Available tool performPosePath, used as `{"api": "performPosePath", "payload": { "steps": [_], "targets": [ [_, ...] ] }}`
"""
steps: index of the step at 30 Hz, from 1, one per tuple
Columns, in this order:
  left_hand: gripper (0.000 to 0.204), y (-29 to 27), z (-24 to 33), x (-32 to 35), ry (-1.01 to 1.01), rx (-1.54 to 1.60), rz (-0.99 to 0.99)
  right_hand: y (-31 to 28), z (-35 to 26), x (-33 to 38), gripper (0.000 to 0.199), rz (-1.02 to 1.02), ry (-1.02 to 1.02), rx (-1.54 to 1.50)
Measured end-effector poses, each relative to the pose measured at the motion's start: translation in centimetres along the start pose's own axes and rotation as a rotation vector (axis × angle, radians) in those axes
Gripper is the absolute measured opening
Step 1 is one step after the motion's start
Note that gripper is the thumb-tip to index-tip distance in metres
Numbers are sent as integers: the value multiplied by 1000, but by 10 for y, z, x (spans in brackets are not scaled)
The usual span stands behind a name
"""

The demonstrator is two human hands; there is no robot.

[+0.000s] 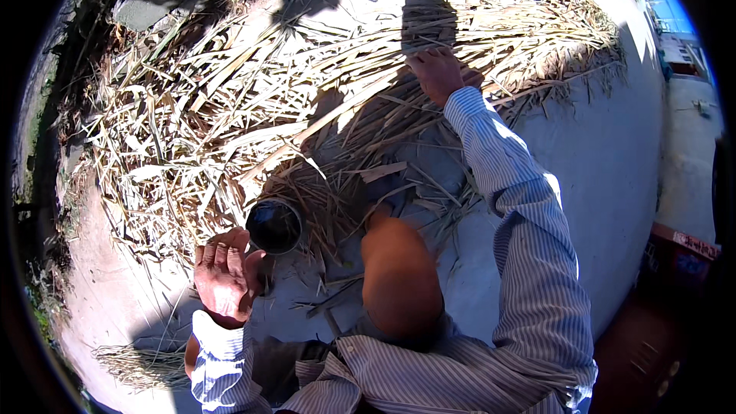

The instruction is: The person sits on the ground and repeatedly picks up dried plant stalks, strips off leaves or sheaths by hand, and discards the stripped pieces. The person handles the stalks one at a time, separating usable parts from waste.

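Observation:
A long, loose bundle of dry straw-coloured stalks and leaves (337, 100) lies across the ground in front of me. My right hand (438, 75) reaches far out over it, its fingers bent at the near end of a dark, flat block (429, 19), which looks like stone or brick and rests on the stalks. My left hand (224, 276) is at the near left, palm partly up, fingers stretched out with nothing in them. Beside its fingertips stands a round black container (274, 226) with a dark, shiny inside; whether it holds liquid I cannot tell.
My bare knee (400, 280) rises between my arms. A smaller bunch of dry stalks (146, 366) lies at the lower left. Rough stones (149, 8) edge the far left, and a dark red object (652, 322) stands at the right. Pale, hard ground (590, 153) stretches right of the bundle.

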State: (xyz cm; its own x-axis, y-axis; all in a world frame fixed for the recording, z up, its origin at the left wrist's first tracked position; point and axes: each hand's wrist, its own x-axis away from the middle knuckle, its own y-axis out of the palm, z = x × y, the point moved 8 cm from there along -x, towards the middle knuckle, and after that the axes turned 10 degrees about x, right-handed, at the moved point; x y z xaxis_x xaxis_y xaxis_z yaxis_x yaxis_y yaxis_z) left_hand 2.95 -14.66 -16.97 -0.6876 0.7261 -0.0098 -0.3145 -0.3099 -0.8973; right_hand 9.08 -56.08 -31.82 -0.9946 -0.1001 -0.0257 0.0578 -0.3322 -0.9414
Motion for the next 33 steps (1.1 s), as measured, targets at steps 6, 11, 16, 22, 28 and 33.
{"api": "performPosePath", "payload": {
  "steps": [6, 11, 16, 22, 28, 33],
  "targets": [
    [57, -28, -1, -27, 15, -371, 277, -100, -98, -6, 12, 343, -182, -352],
    [29, -18, -33, -24, 38, -300, 307, -171, -125, 9, 9, 509, -148, -449],
    [14, -69, -47, 10, -227, 119, 415, -189, -119, 27, 20, 456, 152, -568],
    [14, -163, -23, 63, -9, -34, 478, -98, -112, 67, 34, -132, 915, -2413],
    [18, -213, 17, 95, 286, -400, 558, -142, -152, 21, 16, -211, 703, -2688],
    [20, -241, 10, 138, 231, -551, 603, -176, -180, -1, 18, -266, 713, -2597]
  ]
}}
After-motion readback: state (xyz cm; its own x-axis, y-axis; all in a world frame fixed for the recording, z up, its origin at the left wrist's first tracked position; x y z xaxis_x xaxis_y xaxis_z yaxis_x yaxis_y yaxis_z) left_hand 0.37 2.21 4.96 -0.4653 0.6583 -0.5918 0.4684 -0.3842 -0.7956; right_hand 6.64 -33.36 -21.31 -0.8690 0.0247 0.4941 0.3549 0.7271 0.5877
